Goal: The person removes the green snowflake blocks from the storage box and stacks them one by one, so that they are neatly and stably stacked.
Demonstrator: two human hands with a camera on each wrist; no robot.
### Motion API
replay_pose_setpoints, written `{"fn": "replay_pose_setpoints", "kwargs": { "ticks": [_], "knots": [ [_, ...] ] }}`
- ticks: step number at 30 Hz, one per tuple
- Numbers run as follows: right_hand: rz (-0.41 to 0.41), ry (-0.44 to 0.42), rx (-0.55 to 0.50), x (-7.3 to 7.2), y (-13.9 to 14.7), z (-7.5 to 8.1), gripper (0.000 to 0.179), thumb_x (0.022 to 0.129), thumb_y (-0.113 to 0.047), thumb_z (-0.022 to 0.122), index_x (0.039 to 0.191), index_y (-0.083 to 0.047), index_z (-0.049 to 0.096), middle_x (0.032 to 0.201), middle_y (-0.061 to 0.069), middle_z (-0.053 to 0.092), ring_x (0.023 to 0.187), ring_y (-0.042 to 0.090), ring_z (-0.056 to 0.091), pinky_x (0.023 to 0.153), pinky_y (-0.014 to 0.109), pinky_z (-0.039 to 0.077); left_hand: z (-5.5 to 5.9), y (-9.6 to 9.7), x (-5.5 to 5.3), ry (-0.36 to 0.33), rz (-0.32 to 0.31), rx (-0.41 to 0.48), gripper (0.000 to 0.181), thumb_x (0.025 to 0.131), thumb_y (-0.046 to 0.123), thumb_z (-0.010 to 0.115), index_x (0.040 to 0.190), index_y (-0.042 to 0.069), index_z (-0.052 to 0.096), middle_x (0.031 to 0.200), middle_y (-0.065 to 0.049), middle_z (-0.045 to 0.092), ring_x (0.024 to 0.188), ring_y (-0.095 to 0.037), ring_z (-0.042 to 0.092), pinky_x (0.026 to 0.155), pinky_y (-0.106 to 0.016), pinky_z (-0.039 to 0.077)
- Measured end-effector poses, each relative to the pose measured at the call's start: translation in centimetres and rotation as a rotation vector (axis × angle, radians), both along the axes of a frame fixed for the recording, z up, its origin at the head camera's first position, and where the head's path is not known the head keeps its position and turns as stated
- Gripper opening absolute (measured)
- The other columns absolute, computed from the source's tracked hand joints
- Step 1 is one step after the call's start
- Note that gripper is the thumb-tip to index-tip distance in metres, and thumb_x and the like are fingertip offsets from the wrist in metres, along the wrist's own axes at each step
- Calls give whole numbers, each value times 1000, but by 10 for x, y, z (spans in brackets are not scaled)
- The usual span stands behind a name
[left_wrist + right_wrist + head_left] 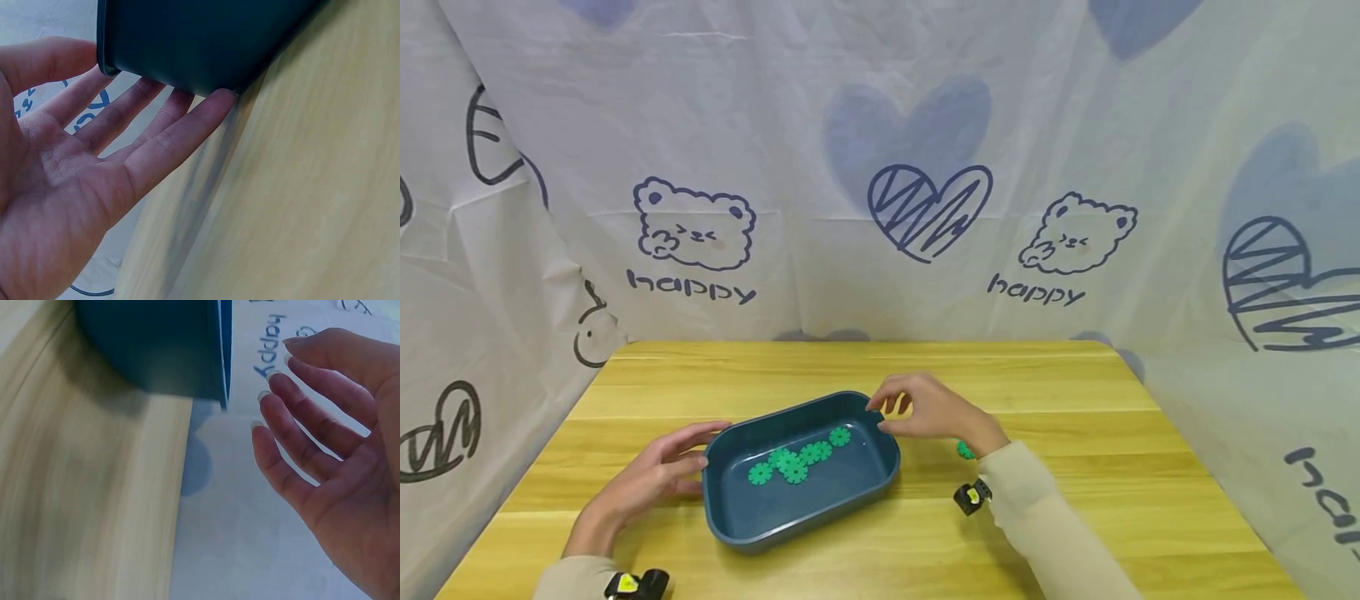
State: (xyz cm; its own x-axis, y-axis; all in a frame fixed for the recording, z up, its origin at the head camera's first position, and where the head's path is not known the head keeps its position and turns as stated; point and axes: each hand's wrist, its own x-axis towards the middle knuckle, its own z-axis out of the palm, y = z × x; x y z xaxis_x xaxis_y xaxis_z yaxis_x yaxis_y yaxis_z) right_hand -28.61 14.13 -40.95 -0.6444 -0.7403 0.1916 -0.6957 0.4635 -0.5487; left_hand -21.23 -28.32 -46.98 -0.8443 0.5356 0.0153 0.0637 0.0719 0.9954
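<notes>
A dark blue rectangular tub (801, 521) with rounded corners sits at a slant on the table. Several green notched discs (795, 472) lie in its bottom, some overlapping. At the tub's left end is my left hand (658, 471); in the left wrist view its long fingers (165, 144) reach along the tub's outer wall and the thumb is right at the rim. My right hand (921, 408) is over the tub's right end, fingers bent loosely. The right wrist view shows nothing between those fingers (284, 440), with a gap from the tub's rim (223, 356).
Another green disc (966, 450) lies on the wooden table (1075, 500), partly hidden behind my right wrist. White printed cloth (805, 250) hangs behind the table and along both sides. A small black device (972, 497) is strapped at each wrist.
</notes>
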Motion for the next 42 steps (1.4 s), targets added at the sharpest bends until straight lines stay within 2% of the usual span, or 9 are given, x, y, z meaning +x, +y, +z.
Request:
{"fn": "replay_pose_setpoints", "kwargs": {
  "ticks": [3,9,15,25,30,34,42],
  "knots": [
    [38,-14,-5,-1,-14,-1,25,91,-13,76,114,-5,76,110,14,75,93,25,69,82,42,63,0,0,0,1,-2,5,51,108,9,48,157,4,36,141,13,59,122,-12,66,91,-41,63],
    [98,-34,20,1,-38,-5,25,91,-14,76,114,-6,77,110,13,74,93,27,68,82,32,62,-1,0,1,13,-7,8,51,108,8,48,157,4,36,142,14,59,123,-10,65,91,-41,63],
    [132,-81,39,6,-61,-16,25,91,-12,77,115,-3,76,112,14,73,96,29,69,82,28,61,-1,-1,1,14,-7,6,51,108,9,48,158,4,36,142,15,59,123,-9,65,91,-40,63],
    [132,-46,140,13,-94,-31,24,90,-14,80,113,-7,78,113,6,75,96,18,71,84,17,57,-1,-1,1,22,-15,16,51,108,8,47,157,3,36,141,12,59,122,-11,65,91,-41,63],
    [112,-22,193,15,-105,-35,23,89,-14,82,112,-9,79,111,1,75,93,12,68,79,10,52,0,-1,1,14,-11,0,51,108,9,47,158,5,36,141,14,58,123,-10,65,92,-40,63],
    [93,-9,234,18,-112,-38,24,88,-16,83,111,-12,79,110,-2,74,91,10,66,76,8,47,1,-1,1,9,-9,-9,51,108,10,47,158,5,35,142,14,58,123,-9,64,92,-40,63],
    [84,30,300,20,-120,-45,25,88,-18,83,113,-15,79,111,-4,72,90,4,63,76,8,48,1,0,2,4,-8,-8,51,108,10,48,158,5,36,141,14,58,123,-9,64,92,-41,63]
  ]
}}
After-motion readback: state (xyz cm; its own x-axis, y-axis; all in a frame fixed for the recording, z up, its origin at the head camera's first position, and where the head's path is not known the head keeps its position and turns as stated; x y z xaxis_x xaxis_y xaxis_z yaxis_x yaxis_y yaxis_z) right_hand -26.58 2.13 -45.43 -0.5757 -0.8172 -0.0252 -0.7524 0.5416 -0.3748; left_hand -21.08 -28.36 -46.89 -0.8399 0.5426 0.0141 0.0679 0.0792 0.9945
